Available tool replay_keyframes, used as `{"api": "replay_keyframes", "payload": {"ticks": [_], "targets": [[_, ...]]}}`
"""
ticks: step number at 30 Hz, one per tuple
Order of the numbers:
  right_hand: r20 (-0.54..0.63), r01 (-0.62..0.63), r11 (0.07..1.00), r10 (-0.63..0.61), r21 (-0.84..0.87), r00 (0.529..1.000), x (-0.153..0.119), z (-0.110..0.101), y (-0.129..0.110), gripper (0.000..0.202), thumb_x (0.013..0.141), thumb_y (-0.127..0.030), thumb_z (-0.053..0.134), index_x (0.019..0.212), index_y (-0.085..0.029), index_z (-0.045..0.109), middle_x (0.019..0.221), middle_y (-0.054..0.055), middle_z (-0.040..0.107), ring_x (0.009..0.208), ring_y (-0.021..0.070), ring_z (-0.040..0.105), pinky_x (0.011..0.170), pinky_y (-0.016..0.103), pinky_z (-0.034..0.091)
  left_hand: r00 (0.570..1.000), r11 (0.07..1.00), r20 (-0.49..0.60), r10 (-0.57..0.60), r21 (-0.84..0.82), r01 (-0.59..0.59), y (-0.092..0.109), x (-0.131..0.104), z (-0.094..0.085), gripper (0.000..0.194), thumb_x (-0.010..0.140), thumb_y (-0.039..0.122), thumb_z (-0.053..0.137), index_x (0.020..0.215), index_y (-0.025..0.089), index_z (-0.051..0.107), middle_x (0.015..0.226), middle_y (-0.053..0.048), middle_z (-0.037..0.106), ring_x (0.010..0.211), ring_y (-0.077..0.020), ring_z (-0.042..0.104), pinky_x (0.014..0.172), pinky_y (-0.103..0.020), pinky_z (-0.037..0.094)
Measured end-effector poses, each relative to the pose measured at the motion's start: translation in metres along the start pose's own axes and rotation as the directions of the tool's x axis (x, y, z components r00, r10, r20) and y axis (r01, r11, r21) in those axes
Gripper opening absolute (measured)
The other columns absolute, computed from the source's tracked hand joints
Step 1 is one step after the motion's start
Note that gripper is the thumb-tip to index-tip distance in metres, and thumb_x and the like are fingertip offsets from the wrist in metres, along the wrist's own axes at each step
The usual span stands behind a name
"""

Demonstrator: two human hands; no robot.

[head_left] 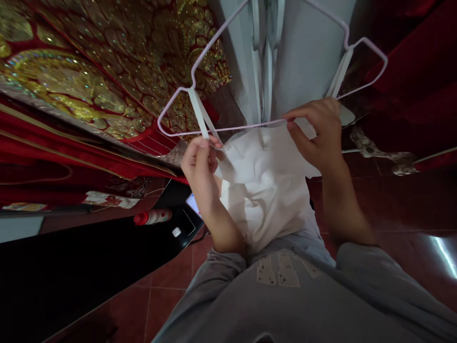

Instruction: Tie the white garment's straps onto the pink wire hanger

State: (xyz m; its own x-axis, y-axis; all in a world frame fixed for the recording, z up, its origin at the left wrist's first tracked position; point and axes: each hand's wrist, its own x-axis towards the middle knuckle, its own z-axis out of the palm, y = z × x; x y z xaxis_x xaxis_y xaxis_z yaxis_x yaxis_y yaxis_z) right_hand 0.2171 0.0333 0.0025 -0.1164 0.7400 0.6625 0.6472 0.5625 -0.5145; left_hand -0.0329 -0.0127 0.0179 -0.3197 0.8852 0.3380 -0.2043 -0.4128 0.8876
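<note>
White garment (pixel 273 202) hangs low btwn hands, by white straps (pixel 197 112) looped over lilac hanger (pixel 250 126). L hand (pixel 202 162): thumb + fingers clamped on nearer strap. R hand (pixel 319 133): thumb + index pinching hanger's btm bar. Red/gold sequinned costume (pixel 89 95) L; bottle (pixel 157 216) on blk table (pixel 89 262).

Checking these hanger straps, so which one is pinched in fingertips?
The left strap, pinched by your left hand; the right strap disappears behind your right hand.

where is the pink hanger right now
In the head view, the pink hanger is at upper centre, just above the white garment, with the right hand at its lower bar.
</note>
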Motion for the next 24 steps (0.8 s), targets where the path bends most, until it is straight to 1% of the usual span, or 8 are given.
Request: {"api": "replay_keyframes", "payload": {"ticks": [2, 4, 7, 10, 15, 18, 20, 24], "targets": [[-0.015, -0.008, 1.000, 0.008, -0.004, 1.000, 0.000, 0.002, 0.002, 0.016, 0.102, -0.045, 0.055, 0.104, -0.044, 0.071, 0.095, 0.000, 0.076, 0.096, 0.0249, 0.066, 0.103, 0.057, 0.050, 0.998, 0.993, 0.055, -0.042, -0.109, 0.047, 0.014, 0.010, -0.003, 0.032, 0.092, 0.053, 0.077, 0.091, 0.022, 0.082, 0.081, -0.003, 0.066, 0.046, -0.0098, 0.017, 0.038, -0.029, 0.015], [-0.038, -0.001, 1.000, 0.001, -0.007, 0.999, 0.000, 0.005, 0.003, 0.016, 0.101, -0.044, 0.056, 0.103, -0.045, 0.071, 0.093, -0.001, 0.075, 0.094, 0.0250, 0.066, 0.101, 0.057, 0.050, 0.991, 0.980, 0.101, -0.088, -0.170, 0.104, 0.025, 0.022, -0.006, 0.040, 0.100, 0.056, 0.059, 0.104, 0.024, 0.084, 0.101, -0.007, 0.073, 0.047, -0.0123, 0.012, 0.036, -0.033, 0.014], [-0.063, 0.036, 0.999, -0.036, 0.000, 0.997, -0.002, 0.008, 0.003, 0.016, 0.101, -0.042, 0.057, 0.104, -0.040, 0.073, 0.093, 0.001, 0.075, 0.093, 0.0255, 0.067, 0.098, 0.056, 0.050, 0.992, 0.962, 0.059, -0.110, -0.244, 0.121, 0.034, 0.038, -0.008, 0.058, 0.111, 0.045, 0.026, 0.120, 0.024, 0.079, 0.145, -0.006, 0.067, 0.054, -0.0159, 0.034, 0.043, -0.036, 0.030], [-0.051, 0.056, 0.998, -0.057, -0.022, 0.997, -0.003, 0.008, 0.002, 0.018, 0.101, -0.041, 0.056, 0.107, -0.036, 0.072, 0.096, 0.001, 0.076, 0.096, 0.0258, 0.068, 0.097, 0.055, 0.050, 0.996, 0.961, -0.090, -0.012, -0.276, -0.013, 0.028, 0.046, -0.010, 0.055, 0.113, 0.043, 0.024, 0.124, 0.026, 0.075, 0.161, 0.001, 0.057, 0.078, -0.0181, 0.058, 0.056, -0.036, 0.041], [-0.026, 0.066, 0.997, -0.067, -0.051, 0.997, -0.004, 0.004, 0.001, 0.016, 0.102, -0.037, 0.058, 0.109, -0.037, 0.072, 0.097, 0.001, 0.076, 0.098, 0.0244, 0.067, 0.099, 0.052, 0.051, 0.931, 0.977, -0.341, 0.130, -0.115, -0.179, -0.004, 0.041, -0.015, 0.035, 0.109, 0.025, 0.040, 0.129, 0.030, 0.069, 0.157, 0.003, 0.061, 0.060, -0.0067, 0.050, 0.047, -0.026, 0.035], [-0.015, 0.071, 0.997, -0.072, -0.027, 0.997, -0.005, 0.004, 0.001, 0.016, 0.101, -0.036, 0.059, 0.110, -0.038, 0.072, 0.101, 0.001, 0.077, 0.100, 0.0262, 0.068, 0.099, 0.052, 0.051, 0.872, 0.973, -0.456, 0.178, -0.051, -0.225, -0.021, 0.035, -0.007, 0.038, 0.107, 0.016, 0.046, 0.134, 0.033, 0.066, 0.154, 0.002, 0.063, 0.053, -0.0048, 0.044, 0.044, -0.023, 0.029], [0.000, 0.072, 0.997, -0.072, 0.000, 0.997, -0.006, 0.006, 0.001, 0.018, 0.101, -0.035, 0.059, 0.113, -0.038, 0.072, 0.105, 0.000, 0.078, 0.102, 0.0266, 0.069, 0.101, 0.053, 0.051, 0.884, 0.973, -0.429, 0.188, -0.041, -0.227, -0.030, 0.030, 0.005, 0.034, 0.111, 0.019, 0.044, 0.130, 0.032, 0.069, 0.142, -0.001, 0.072, 0.051, -0.0057, 0.043, 0.044, -0.024, 0.026], [-0.012, 0.078, 0.997, -0.077, 0.027, 0.997, -0.009, 0.010, 0.000, 0.021, 0.102, -0.036, 0.059, 0.117, -0.037, 0.073, 0.110, 0.001, 0.078, 0.105, 0.0266, 0.070, 0.102, 0.055, 0.051, 0.966, 0.987, -0.251, 0.060, -0.131, -0.095, -0.038, 0.022, 0.037, 0.036, 0.115, 0.041, 0.044, 0.105, 0.019, 0.070, 0.098, -0.008, 0.078, 0.045, -0.0079, 0.036, 0.042, -0.027, 0.018]]}}
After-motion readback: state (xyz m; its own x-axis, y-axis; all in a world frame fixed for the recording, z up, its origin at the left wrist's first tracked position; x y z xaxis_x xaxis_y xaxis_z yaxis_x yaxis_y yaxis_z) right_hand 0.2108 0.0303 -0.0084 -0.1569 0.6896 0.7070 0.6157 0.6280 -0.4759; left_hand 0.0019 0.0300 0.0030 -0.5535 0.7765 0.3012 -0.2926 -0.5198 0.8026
